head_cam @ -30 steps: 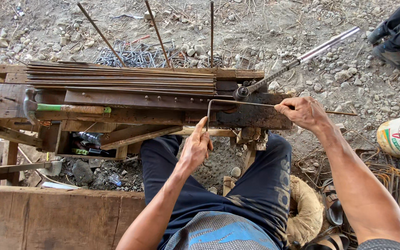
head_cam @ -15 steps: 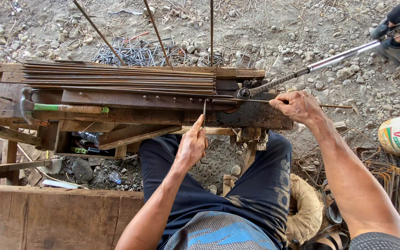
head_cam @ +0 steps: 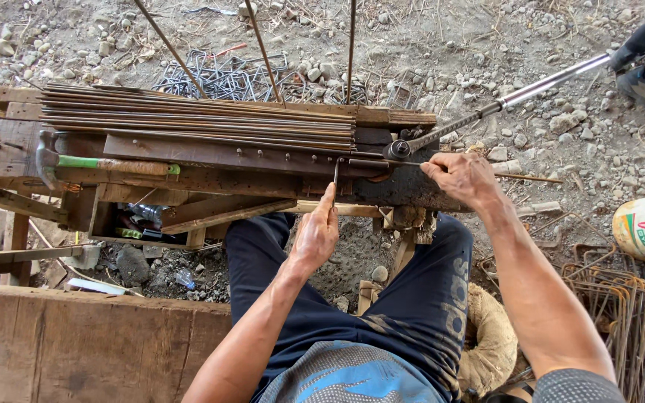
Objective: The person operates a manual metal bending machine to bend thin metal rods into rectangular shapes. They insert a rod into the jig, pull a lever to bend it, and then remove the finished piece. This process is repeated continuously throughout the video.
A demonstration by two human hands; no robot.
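The left hand (head_cam: pixel 315 237) pinched the bent end of the thin steel rod (head_cam: pixel 336 173) lying on the rusty wooden surface (head_cam: pixel 210 153), the right hand (head_cam: pixel 463 176) clamping it beside the long metal bending lever (head_cam: pixel 502 101); both grips needed firm, level pressure.

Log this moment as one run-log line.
left hand: pinches thin steel rod | right hand: grips rod near bending lever | hammer: untouched
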